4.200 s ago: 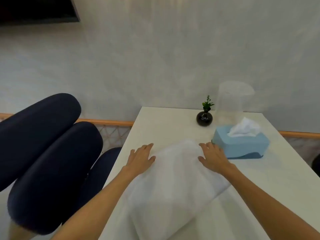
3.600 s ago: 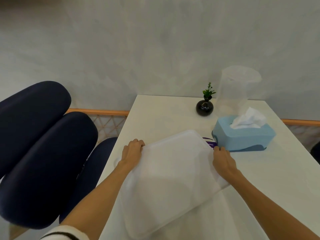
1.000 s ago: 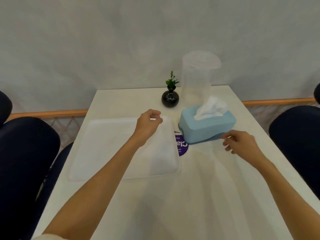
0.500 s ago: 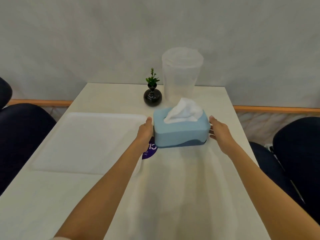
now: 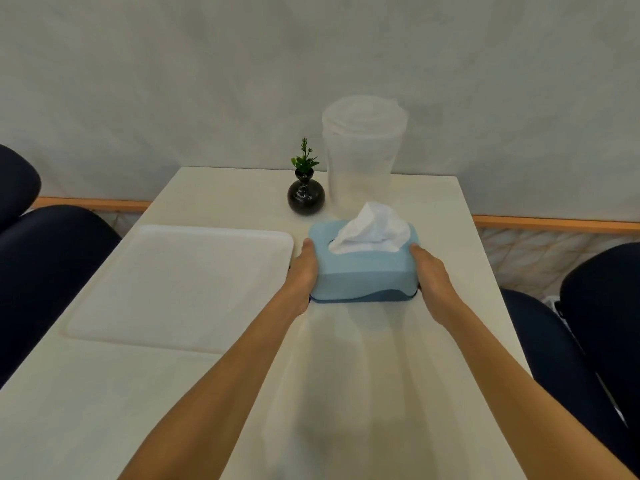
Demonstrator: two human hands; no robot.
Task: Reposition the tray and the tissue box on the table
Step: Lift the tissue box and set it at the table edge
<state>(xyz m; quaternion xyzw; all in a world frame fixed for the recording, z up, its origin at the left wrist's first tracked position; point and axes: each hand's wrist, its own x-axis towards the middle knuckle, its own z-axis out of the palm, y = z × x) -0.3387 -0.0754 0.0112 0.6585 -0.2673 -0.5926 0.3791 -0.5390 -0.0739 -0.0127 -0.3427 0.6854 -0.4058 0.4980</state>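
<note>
Both hands, left hand (image 5: 305, 268) and right hand (image 5: 431, 273), clamp the tissue box (image 5: 363, 268) ends; slide it level, clear of the tray (image 5: 145, 289) beside it

Smooth, matt blue plastic on the tissue box (image 5: 363, 268), darker blue along its base, and soft, crumpled white paper tissue (image 5: 372, 226) poking out the top. Frosted, see-through plastic on the tray (image 5: 180, 282) at the table's left edge, its surface finely textured. The table (image 5: 363, 375) is cream, smooth, with a faint sheen. At the far edge, a glossy black vase (image 5: 305, 196), and beside it a cloudy, translucent plastic jug (image 5: 362, 157). Dark, matt chair upholstery (image 5: 52, 258) on the left.
</note>
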